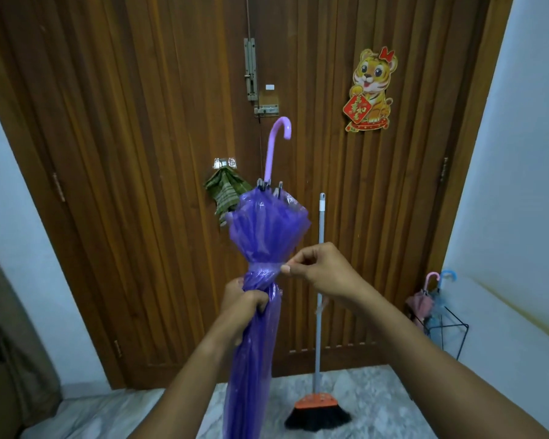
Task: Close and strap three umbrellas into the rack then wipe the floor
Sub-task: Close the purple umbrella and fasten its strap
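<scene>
The purple umbrella point(268, 229) is in the middle of the view, closed and held with its curved handle point(278, 137) upward, toward 12 o'clock. The left hand point(244, 301) is just under the middle, at 6 o'clock, and its fingers point(260, 304) are clenched around the folded canopy. The right hand point(320, 267) is beside it at 3 o'clock of the umbrella. Its thumb and fingers pinch the end of the strap point(265, 267), which goes around the canopy.

The wire rack point(447, 331) stands on the floor point(377, 400) at 4 o'clock, near the wall. In it are a pink umbrella point(420, 304) and a blue umbrella point(441, 299), both with handles up.

A broom point(319, 410) leans on the wooden door point(124, 153) at 5 o'clock. A green cloth point(225, 193) hangs on the door at 10 o'clock of the canopy.
</scene>
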Motion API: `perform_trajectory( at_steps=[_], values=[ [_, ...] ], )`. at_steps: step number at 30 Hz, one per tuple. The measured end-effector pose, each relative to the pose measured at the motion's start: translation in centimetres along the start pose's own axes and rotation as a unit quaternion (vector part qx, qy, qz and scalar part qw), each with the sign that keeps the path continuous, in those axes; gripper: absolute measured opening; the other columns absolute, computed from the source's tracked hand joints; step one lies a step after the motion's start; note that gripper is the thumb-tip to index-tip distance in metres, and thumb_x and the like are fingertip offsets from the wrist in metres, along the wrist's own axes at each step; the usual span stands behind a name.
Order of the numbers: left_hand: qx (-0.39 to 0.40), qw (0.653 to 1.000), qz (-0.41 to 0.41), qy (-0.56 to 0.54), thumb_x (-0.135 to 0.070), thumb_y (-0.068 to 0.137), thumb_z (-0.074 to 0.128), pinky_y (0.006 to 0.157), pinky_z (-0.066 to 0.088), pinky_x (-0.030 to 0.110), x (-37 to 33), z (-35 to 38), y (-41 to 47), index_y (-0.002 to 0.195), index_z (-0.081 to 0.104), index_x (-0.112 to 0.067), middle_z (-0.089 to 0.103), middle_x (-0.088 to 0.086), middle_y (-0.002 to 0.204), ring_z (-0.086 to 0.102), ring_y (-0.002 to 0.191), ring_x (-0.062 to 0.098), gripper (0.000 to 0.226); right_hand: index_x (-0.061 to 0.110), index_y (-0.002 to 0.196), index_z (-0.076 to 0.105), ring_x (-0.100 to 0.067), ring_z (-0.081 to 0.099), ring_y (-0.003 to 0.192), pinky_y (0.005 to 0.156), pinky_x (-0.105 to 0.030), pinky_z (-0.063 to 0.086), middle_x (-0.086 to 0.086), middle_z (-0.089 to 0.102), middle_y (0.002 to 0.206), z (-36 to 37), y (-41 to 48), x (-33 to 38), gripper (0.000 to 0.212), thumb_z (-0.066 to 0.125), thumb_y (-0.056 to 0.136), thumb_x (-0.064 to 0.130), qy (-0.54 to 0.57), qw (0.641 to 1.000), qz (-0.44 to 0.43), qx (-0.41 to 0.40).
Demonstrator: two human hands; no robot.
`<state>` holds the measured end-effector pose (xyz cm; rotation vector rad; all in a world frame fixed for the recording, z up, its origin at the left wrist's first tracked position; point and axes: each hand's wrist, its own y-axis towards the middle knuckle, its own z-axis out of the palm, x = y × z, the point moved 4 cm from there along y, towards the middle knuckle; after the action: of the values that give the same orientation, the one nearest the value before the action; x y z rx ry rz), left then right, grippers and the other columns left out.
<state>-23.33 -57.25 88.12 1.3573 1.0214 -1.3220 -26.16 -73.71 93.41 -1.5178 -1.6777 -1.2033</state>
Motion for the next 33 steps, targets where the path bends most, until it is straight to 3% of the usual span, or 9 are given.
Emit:
perform_trajectory(
  at_steps=[5,9,13,16,19,21,24,28,33],
  values=[
    [0.191,0.958,-0.080,-0.198,0.004,0.034,0.052,0.047,0.048,0.026,0.0,1.4,-0.9,0.077,0.056,-0.004,0.047,0.006,0.054,0.046,0.042,0.017,0.045,0.012,0.100,0.071,0.005,0.066,0.070,0.066,-0.018,0.046,0.007,0.073,0.090,0.1,-0.2,0.1,0.020,0.076,0.087,0.027,0.105,0.990,0.039,0.089],
    [0.374,0.862,-0.115,-0.322,0.006,0.053,0.058,0.067,0.055,0.033,-0.4,2.6,-1.3,0.086,0.059,-0.004,0.052,0.004,0.062,0.054,0.053,0.016,0.034,0.009,0.121,0.065,-0.016,0.069,0.097,0.081,-0.030,0.055,-0.004,0.073,0.108,0.6,-0.3,0.0,0.039,0.075,0.086,0.022,0.220,0.962,0.046,0.156],
    [0.445,0.836,-0.119,-0.300,0.003,0.062,0.048,0.088,0.051,0.042,-0.7,2.7,-1.3,0.101,0.061,0.003,0.062,0.011,0.072,0.064,0.075,0.028,0.041,0.005,0.123,0.063,-0.017,0.066,0.074,0.070,-0.029,0.057,-0.010,0.069,0.096,1.2,-0.5,-0.1,0.034,0.070,0.092,0.015,0.299,0.931,0.055,0.202],
    [0.374,0.906,-0.112,-0.165,-0.004,0.065,0.040,0.084,0.053,0.039,0.0,1.4,-0.3,0.103,0.068,0.007,0.069,0.018,0.087,0.067,0.086,0.032,0.048,-0.003,0.119,0.062,-0.016,0.064,0.059,0.064,-0.029,0.052,-0.012,0.072,0.093,1.3,-0.5,-0.3,0.040,0.077,0.086,0.014,0.291,0.942,0.038,0.161],
    [0.204,0.975,-0.080,-0.040,-0.030,0.051,0.064,0.068,0.046,0.032,0.7,-1.0,1.0,0.102,0.065,-0.005,0.063,0.007,0.086,0.061,0.073,0.016,0.057,0.003,0.120,0.064,-0.025,0.077,0.089,0.077,-0.028,0.060,-0.015,0.078,0.099,0.7,-0.5,-0.3,0.040,0.078,0.083,0.006,0.197,0.979,0.023,0.040],
    [0.162,0.984,-0.069,-0.025,-0.032,0.047,0.071,0.070,0.047,0.032,1.3,-0.8,0.8,0.117,0.063,-0.013,0.066,0.000,0.090,0.062,0.077,0.013,0.073,0.007,0.124,0.061,-0.026,0.077,0.090,0.080,-0.030,0.062,-0.016,0.078,0.097,0.9,-0.6,-0.6,0.045,0.077,0.083,0.002,0.177,0.984,0.018,-0.013],
    [0.108,0.982,0.037,0.149,-0.022,0.058,0.080,0.083,0.056,0.035,2.8,1.9,0.0,0.125,0.056,-0.022,0.072,-0.002,0.107,0.070,0.099,0.015,0.071,0.015,0.124,0.062,-0.020,0.078,0.086,0.089,-0.044,0.061,-0.009,0.080,0.089,2.9,-0.6,-0.7,0.054,0.084,0.076,0.004,0.136,0.989,0.029,-0.045],
    [-0.134,0.973,0.109,0.156,0.006,0.079,0.064,0.056,0.043,0.010,2.1,2.2,-0.3,0.095,0.061,-0.019,0.067,-0.002,0.084,0.067,0.085,0.022,0.030,0.023,0.105,0.069,-0.009,0.077,0.083,0.085,-0.043,0.062,0.002,0.080,0.085,4.2,-0.3,0.6,0.046,0.092,0.065,0.015,0.071,0.997,0.006,-0.031],
    [-0.077,0.988,0.118,0.061,0.014,0.071,0.063,0.055,0.049,0.015,-1.1,1.1,-0.1,0.115,0.055,-0.009,0.068,0.000,0.086,0.067,0.070,0.010,0.050,0.015,0.077,0.075,-0.013,0.074,0.075,0.077,-0.035,0.063,-0.002,0.076,0.076,1.6,-0.3,2.0,0.023,0.090,0.070,0.031,0.010,0.998,-0.042,-0.035]
  ],
)
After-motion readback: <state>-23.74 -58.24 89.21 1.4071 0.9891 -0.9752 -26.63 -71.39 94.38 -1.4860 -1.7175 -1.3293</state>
